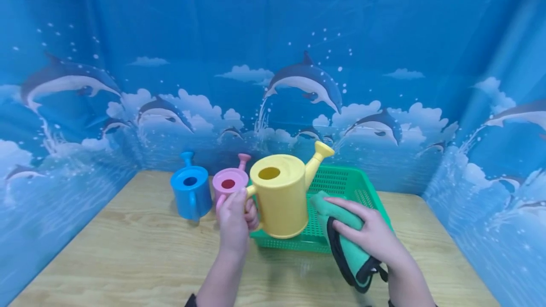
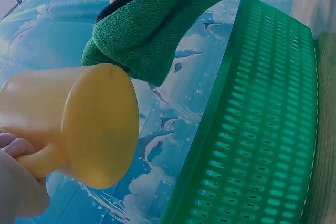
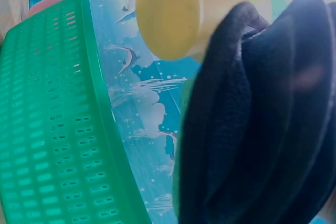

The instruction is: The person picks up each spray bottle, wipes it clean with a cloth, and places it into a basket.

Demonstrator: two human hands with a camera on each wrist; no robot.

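Note:
A yellow watering can (image 1: 281,203) is held up by its handle in my left hand (image 1: 234,217), its spout pointing right. It overlaps the near left part of the green basket in the head view, and the left wrist view shows its flat base (image 2: 102,127) raised above the basket rim. My right hand (image 1: 371,231) grips a folded green cloth (image 1: 341,217) with black edging, thumb on one side and fingers on the other. The cloth's upper end is beside the can's right side. In the right wrist view the dark folds (image 3: 262,114) of the cloth hide the hand.
Behind the can, a green perforated basket (image 1: 371,188) stands on the wooden table (image 1: 141,255). To its left are a blue watering can (image 1: 189,198) and a pink watering can (image 1: 230,177), both upright. A dolphin-printed blue curtain (image 1: 204,22) encloses the back and sides.

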